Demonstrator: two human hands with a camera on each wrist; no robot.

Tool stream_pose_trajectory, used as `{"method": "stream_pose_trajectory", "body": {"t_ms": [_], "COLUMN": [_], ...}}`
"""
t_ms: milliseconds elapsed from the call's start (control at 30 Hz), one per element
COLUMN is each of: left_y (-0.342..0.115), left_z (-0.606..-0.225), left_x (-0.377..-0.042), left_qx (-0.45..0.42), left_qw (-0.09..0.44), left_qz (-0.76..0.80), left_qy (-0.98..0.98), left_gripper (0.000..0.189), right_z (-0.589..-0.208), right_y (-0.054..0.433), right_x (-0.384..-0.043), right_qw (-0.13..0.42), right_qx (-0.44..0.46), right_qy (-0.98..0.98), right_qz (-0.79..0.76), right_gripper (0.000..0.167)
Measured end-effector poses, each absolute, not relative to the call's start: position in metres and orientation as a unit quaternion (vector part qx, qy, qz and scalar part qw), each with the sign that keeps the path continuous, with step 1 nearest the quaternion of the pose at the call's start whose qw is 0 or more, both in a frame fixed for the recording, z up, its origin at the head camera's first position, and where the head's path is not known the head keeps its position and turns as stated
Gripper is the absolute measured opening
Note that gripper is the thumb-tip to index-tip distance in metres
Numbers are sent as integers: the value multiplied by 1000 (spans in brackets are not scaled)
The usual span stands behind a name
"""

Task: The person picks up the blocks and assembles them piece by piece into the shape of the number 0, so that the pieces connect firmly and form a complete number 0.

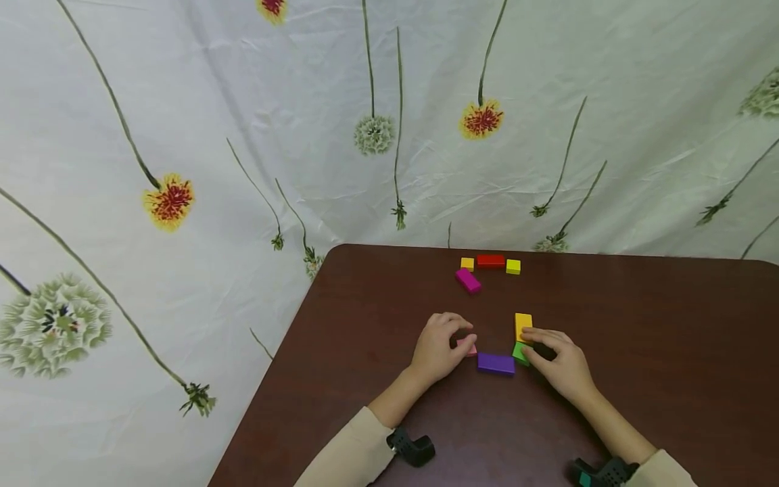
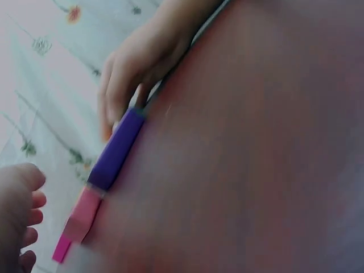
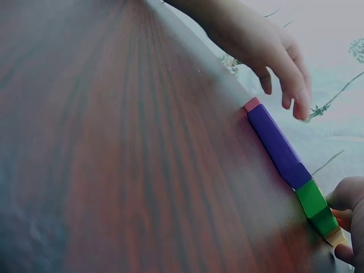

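Observation:
In the head view my left hand (image 1: 439,346) curves over a small pink block (image 1: 466,348), its thumb overlapping the block. The right wrist view shows those left fingers raised apart from the pink block. My right hand (image 1: 562,362) is at the other side, its thumb tip against a green block (image 1: 521,353) and its index fingertip over the near end of a yellow-orange block (image 1: 523,326). Between the hands lies a long purple block (image 1: 496,364). Pink, purple and green blocks form a row, with the yellow-orange one extending away from the green.
Farther back on the brown table (image 1: 377,291) are a red block (image 1: 490,261), a small orange block (image 1: 467,264), a small yellow block (image 1: 513,267) and a slanted magenta block (image 1: 468,281). Behind the table hangs a flower-patterned cloth (image 1: 316,101).

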State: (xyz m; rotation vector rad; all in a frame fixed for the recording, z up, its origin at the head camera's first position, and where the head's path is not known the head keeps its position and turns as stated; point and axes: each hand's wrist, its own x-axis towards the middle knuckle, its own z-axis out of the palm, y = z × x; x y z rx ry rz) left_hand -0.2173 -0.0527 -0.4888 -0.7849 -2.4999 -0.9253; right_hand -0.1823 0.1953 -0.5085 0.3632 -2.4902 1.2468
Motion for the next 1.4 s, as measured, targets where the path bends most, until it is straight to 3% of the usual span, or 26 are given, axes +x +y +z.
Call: {"method": "stream_pose_trajectory", "body": {"t_ms": [267,433,633,1133,1400], "left_y": [-59,-54,-41,-38,-51], "left_z": [-480,-472,-473,-479,-483], "left_x": [-277,-314,-333,-331,-324], "left_qx": [-187,-123,-103,-99,-163], "left_qw": [112,52,2,33,27], "left_qz": [-326,-313,-281,-303,-313], "left_qy": [-920,-940,-954,-947,-935], "left_gripper": [28,51,76,59,58], "right_z": [-510,-508,-506,-510,-508], "right_y": [195,194,193,193,195], "right_x": [-185,-184,-181,-183,-184], "right_qw": [173,172,174,179,167], "right_qx": [135,134,138,138,134], "right_qy": [-872,-873,-873,-871,-872], "right_qz": [438,436,435,437,441], "right_gripper": [23,23,22,22,23]}}
